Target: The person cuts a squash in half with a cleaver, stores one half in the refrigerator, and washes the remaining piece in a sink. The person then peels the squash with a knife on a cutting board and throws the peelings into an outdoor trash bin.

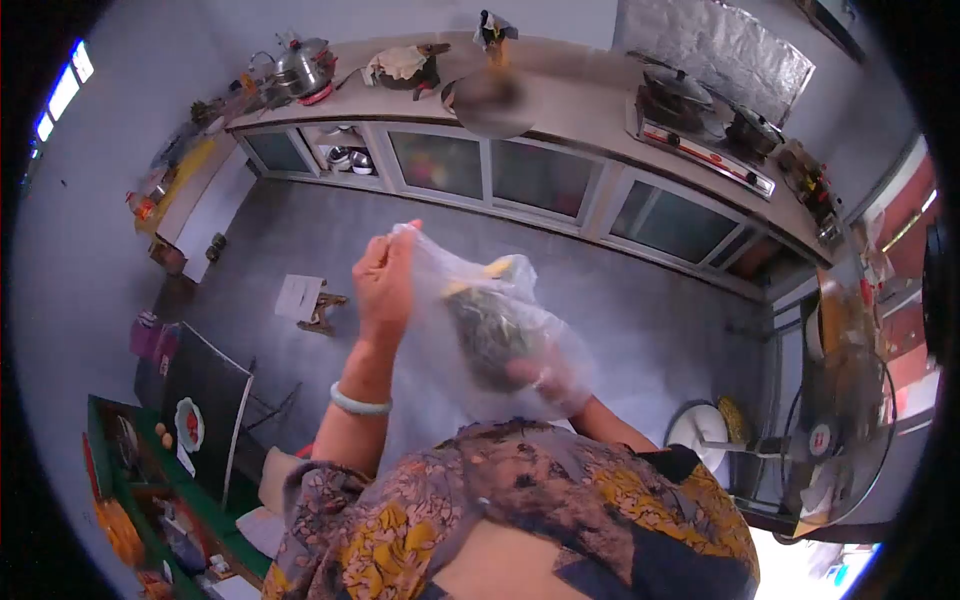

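Note:
My left hand [385, 275] is closed, pinching the upper edge of a clear plastic bag [560, 335] and holding it up in front of me. Inside the bag is a dark green bundle [485, 335], perhaps leafy greens, blurred by the plastic. Yellowish pieces [497, 268] show near its top. My right hand [548, 378] is at the lower right of the bag, seen through the film, its fingers curled against the green bundle. Whether that hand is inside the bag or behind it, I cannot tell.
Along the far wall runs a counter [590, 140] with a gas stove [700, 150], pots and a steel kettle [303, 70]. A small stool [318, 308] stands on the grey floor. Green shelving [150, 470] is at lower left, a glass-topped table [850, 450] at right.

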The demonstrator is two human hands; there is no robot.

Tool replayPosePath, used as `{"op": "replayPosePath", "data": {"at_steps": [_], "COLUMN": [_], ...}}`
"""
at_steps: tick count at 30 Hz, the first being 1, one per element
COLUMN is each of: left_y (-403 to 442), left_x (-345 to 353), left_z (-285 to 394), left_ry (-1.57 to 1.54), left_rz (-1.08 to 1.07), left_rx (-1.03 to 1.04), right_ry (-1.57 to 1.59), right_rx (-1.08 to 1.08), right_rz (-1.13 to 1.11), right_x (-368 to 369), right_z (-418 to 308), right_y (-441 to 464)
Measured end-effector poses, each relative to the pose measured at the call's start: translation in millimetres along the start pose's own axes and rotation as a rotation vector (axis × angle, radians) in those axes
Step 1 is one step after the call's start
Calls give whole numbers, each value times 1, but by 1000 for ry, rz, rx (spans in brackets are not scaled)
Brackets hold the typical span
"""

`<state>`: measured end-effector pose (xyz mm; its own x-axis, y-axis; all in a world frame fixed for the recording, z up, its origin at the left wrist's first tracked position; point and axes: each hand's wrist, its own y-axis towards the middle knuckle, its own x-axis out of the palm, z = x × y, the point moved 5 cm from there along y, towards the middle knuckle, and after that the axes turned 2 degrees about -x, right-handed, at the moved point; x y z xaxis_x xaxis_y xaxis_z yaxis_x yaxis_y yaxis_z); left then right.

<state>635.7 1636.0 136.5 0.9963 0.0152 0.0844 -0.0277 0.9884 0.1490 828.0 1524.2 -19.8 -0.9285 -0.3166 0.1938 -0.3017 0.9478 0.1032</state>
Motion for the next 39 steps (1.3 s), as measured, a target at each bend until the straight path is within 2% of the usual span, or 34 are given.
{"op": "replayPosePath", "data": {"at_steps": [4, 7, 13, 16, 18, 22, 24, 25, 27, 28, 31, 34, 37, 39], "left_y": [92, 164, 318, 414, 476, 589, 641, 662, 699, 712, 756, 814, 872, 919], "left_x": [0, 8, 47, 78, 102, 173, 220, 242, 286, 305, 376, 447, 527, 569], "left_z": [-27, -42, -44, -66, -65, -94, -116, -130, -157, -193, -231, -260, -325, -368], "left_ry": [-7, 84, 26, 205, 333, 228, 200, 158, 78, 146, 255, 366, 259, 541], "left_rz": [5, 47, 45, -30, -27, -150, -235, -253, -287, -297, -307, -312, -316, -404], "left_rx": [-77, -18, 3, 59, 67, 8, 29, -26, -138, -141, -130, 17, -246, -145], "right_ry": [84, 196, -51, -829, -686, -253, -323, -353, -116, 9, 112, -320, -309, -182], "right_rx": [-31, -122, -81, -139, -73, 334, 208, 151, 272, 336, 242, 244, 428, 354], "right_rz": [-101, -144, 4, 125, 99, 283, 393, 445, 530, 568, 650, 577, 569, 615], "right_x": [-31, -42, -125, -174, -187, -242, -267, -278, -307, -323, -373, -451, -512, -553], "right_z": [-1, -25, -2, 12, -17, 8, -15, -25, -20, -4, 1, 15, -15, -8], "right_y": [78, 135, 248, 296, 331, 356, 376, 384, 398, 395, 423, 449, 480, 491]}}
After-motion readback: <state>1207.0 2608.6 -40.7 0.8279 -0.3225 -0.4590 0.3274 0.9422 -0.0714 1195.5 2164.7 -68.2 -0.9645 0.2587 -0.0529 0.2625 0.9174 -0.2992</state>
